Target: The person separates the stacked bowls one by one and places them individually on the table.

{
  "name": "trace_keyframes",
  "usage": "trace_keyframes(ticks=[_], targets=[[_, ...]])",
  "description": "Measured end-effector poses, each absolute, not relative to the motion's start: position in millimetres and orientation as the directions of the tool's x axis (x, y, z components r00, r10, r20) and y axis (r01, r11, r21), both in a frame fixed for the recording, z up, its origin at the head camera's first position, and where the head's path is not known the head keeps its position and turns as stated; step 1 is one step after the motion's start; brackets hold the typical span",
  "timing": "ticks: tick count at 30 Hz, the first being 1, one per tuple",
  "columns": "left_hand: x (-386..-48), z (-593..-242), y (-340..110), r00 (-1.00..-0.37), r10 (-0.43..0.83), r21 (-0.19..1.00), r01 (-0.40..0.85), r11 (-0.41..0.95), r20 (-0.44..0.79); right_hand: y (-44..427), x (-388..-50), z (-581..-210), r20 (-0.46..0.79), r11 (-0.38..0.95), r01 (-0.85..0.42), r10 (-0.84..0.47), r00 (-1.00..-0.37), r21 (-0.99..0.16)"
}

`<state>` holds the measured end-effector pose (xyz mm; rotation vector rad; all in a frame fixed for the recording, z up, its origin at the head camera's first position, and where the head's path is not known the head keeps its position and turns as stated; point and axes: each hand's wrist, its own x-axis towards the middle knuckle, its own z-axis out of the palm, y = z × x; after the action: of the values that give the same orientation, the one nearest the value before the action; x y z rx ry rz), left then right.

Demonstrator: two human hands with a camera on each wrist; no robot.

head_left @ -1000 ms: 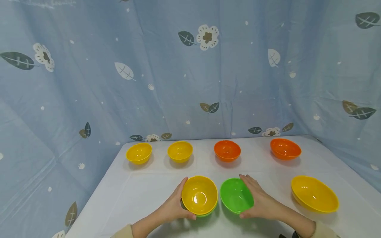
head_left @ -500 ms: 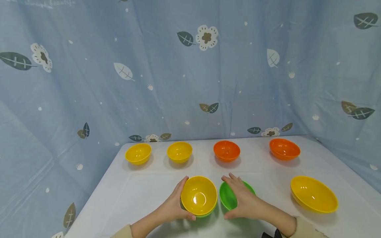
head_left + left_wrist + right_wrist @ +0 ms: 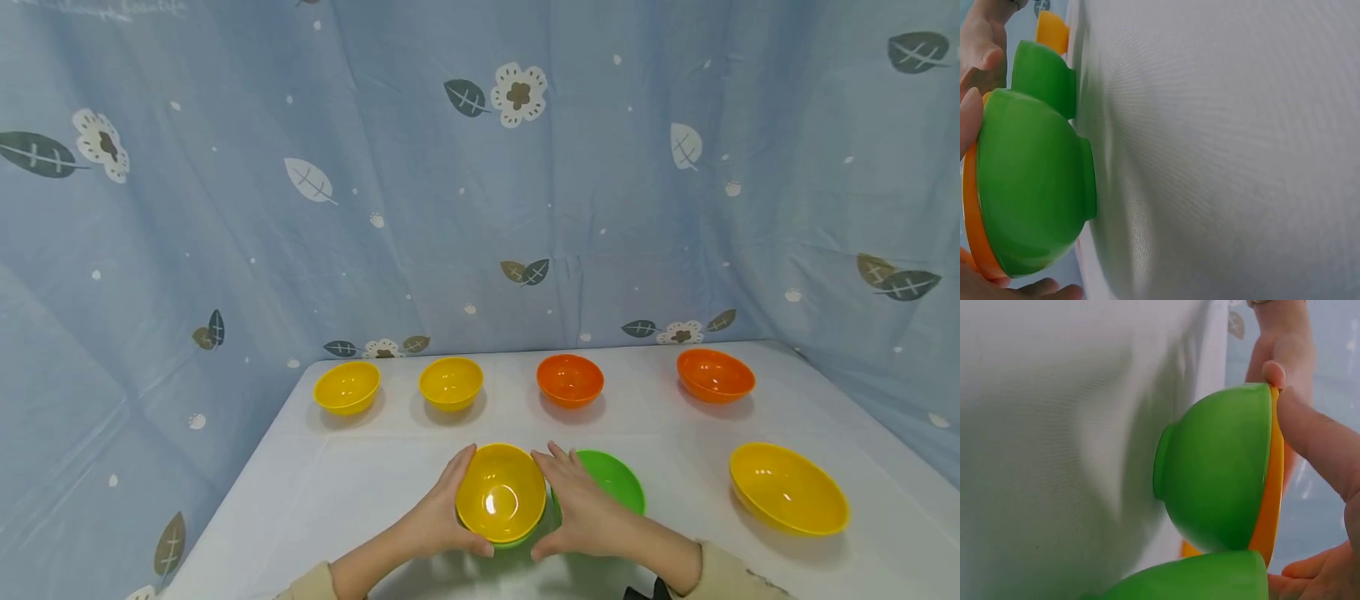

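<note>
Near the front middle of the table, a yellow bowl [image 3: 501,492] sits nested in a green bowl [image 3: 1035,181]. My left hand [image 3: 438,517] grips this stack from its left side, fingers at the far rim and thumb at the near rim. My right hand [image 3: 581,508] is spread at the stack's right side, its fingertips by the yellow rim. In the right wrist view, the right thumb [image 3: 1316,437] lies close to that rim; whether it presses on it I cannot tell. A second green bowl [image 3: 613,479] stands just right of the stack, partly hidden under my right hand.
Along the back of the white-covered table [image 3: 390,467] stand two yellow bowls [image 3: 347,387] [image 3: 451,383] and two orange bowls [image 3: 570,381] [image 3: 715,375]. A larger yellow bowl [image 3: 787,487] stands at the right. Behind hangs a blue patterned curtain [image 3: 420,233].
My right hand has moved left, from the second green bowl across to the right side of the stacked bowls. That green bowl stays in place. My left hand keeps its grip on the stack.
</note>
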<state>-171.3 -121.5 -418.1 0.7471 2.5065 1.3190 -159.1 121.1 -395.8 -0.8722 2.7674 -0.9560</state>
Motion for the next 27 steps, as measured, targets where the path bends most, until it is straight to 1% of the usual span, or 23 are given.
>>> trace_keyframes(ticks=[7,11,18,27], targets=[[-172.4,-418.3,-120.9,-0.847,0.528,0.796,0.363,0.484,0.065,111.9,-161.4,-395.2,0.131,0.654,-0.507,-0.535,-0.835,-0.562],[-172.2,-418.4,-120.7,-0.857,0.513,0.796,0.346,0.497,0.053,109.4,-161.8,-396.8,0.135,0.667,-0.505,-0.525,-0.840,-0.548],[-172.5,-418.3,-120.8,-0.868,0.495,0.798,0.326,0.507,0.040,107.3,-163.9,-399.0,0.163,0.667,-0.532,-0.534,-0.830,-0.522],[-173.8,-419.7,-121.4,-0.872,0.487,0.811,0.324,0.487,0.056,106.3,-165.9,-397.4,0.154,0.664,-0.520,-0.529,-0.835,-0.537]])
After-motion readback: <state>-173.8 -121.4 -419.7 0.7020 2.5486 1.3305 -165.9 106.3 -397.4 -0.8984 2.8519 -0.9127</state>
